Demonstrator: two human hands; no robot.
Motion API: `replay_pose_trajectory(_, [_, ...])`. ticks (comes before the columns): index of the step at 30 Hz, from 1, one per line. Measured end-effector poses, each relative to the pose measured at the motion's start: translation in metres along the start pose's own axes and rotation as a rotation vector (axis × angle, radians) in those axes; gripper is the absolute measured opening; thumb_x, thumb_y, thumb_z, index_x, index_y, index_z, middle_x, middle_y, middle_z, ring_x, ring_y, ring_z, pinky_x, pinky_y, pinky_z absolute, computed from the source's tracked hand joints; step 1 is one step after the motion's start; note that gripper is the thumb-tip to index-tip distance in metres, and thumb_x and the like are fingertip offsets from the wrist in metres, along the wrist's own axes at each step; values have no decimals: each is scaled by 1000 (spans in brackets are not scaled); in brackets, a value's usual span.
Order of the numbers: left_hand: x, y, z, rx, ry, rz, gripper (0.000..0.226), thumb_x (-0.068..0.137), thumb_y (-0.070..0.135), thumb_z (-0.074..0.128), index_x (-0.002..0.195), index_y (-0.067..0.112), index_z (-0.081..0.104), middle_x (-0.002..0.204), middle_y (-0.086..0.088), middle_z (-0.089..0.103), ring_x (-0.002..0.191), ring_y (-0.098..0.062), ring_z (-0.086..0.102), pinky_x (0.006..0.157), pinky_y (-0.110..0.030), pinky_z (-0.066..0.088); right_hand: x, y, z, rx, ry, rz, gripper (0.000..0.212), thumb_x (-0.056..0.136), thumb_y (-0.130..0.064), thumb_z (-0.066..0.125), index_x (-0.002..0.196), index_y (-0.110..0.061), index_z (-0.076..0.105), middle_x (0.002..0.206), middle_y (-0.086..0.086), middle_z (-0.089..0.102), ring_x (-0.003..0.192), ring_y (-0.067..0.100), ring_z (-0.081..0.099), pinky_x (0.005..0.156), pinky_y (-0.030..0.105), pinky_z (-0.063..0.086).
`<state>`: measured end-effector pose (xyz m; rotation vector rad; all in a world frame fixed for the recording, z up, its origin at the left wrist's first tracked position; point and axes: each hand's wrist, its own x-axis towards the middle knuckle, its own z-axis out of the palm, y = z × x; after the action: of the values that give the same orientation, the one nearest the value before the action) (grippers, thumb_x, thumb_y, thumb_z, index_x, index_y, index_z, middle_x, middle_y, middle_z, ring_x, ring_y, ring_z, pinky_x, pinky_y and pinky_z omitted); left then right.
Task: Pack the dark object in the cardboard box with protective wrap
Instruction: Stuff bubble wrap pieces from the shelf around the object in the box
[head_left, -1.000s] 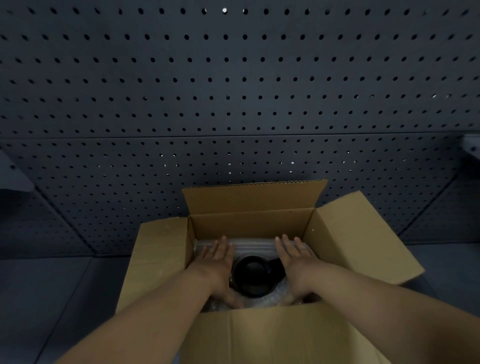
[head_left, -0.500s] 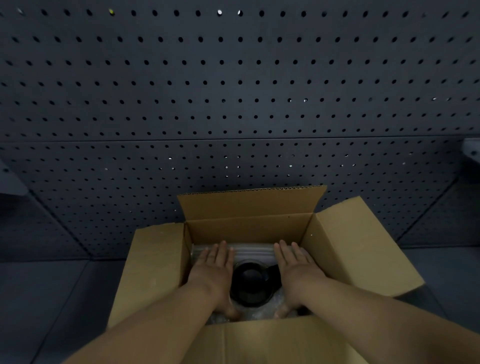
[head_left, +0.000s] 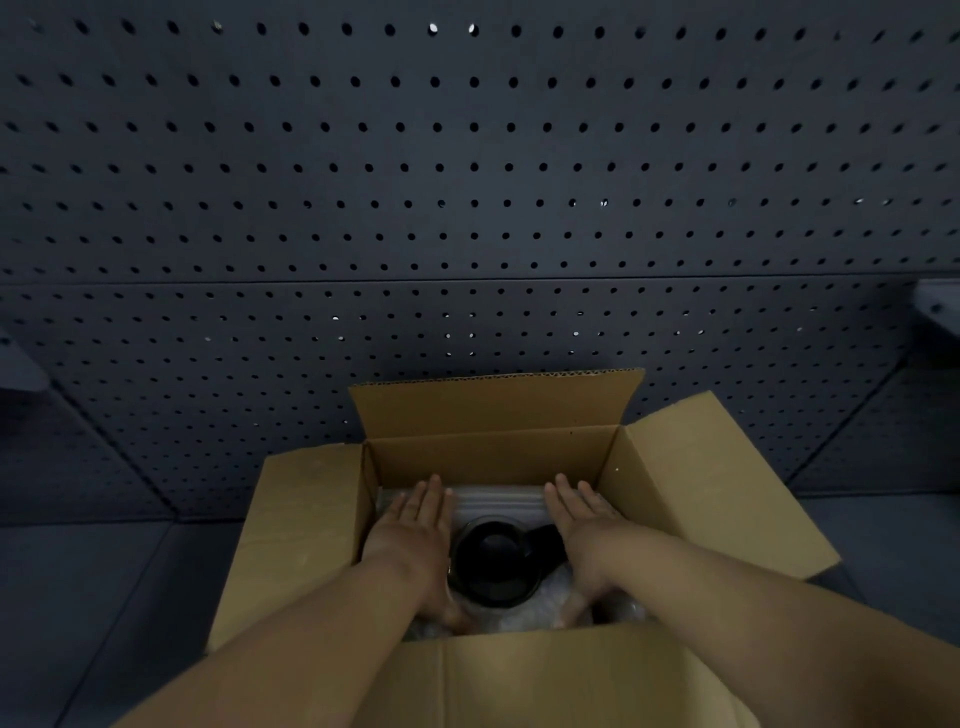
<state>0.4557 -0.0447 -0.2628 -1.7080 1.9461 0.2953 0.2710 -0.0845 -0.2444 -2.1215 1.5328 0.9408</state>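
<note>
An open cardboard box (head_left: 493, 452) stands in front of me with all its flaps folded out. Inside lies a round dark object (head_left: 493, 564) with a short handle pointing right, bedded on clear protective wrap (head_left: 498, 501). My left hand (head_left: 413, 530) lies flat, fingers straight, on the wrap just left of the object. My right hand (head_left: 584, 525) lies flat in the same way just to its right. The near flap hides the box's front inside and both thumbs' ends.
A dark pegboard wall (head_left: 467, 182) rises right behind the box. The box sits on a dark blue-grey surface (head_left: 104, 597). Small grey brackets jut out at the far left (head_left: 18, 364) and far right (head_left: 937, 306).
Both hands have stayed flat beside the dark object, sliding slightly outward and farther into the box. The view has tilted a little, so the box sits lower in frame.
</note>
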Motion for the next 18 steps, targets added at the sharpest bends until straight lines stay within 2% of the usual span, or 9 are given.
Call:
replay_pose_trajectory(3, [-6,1,-2,-15,2,-27,142,62,82,58,145,4,-27,154,-19,-28,146,-31,-20,118,-39,-10,-8,5,-2,-28,-8,92,128,78,-41,74,144,-10,-31,153,10,-35,145,31,-22,122,41,4])
replay_pose_trajectory(6, [-7,1,-2,-37,-13,-42,141,62,82,59,145,5,-26,154,-23,-26,146,-35,-17,118,-41,-10,-6,3,7,-31,-55,160,125,82,-42,71,143,-9,-33,153,14,-34,147,35,-15,120,43,13])
replay_pose_trajectory(8, [-6,1,-1,-63,-22,-40,141,61,81,60,146,7,-26,155,-23,-24,146,-36,-16,117,-42,-10,-1,3,12,20,-24,175,113,88,-32,65,145,-9,-30,154,15,-32,148,34,-4,119,41,19])
replay_pose_trajectory(10, [-4,0,-1,-96,-25,-30,142,61,80,62,146,8,-25,155,-22,-23,146,-35,-14,118,-41,-9,1,5,15,93,50,165,96,93,-15,57,148,-10,-23,156,12,-26,149,31,-1,120,38,14])
replay_pose_trajectory(12, [-3,0,0,-122,-21,-17,141,61,78,64,146,8,-24,156,-21,-22,146,-35,-13,118,-41,-7,1,4,14,83,44,200,98,91,-5,56,147,-10,-25,156,10,-28,149,28,-6,122,37,9])
replay_pose_trajectory(18, [2,-3,4,-172,-18,27,142,60,75,68,148,5,-19,158,-18,-18,147,-31,-12,120,-40,-2,18,0,14,85,38,221,83,98,-5,43,146,-6,-25,156,10,-29,148,30,-9,122,40,6])
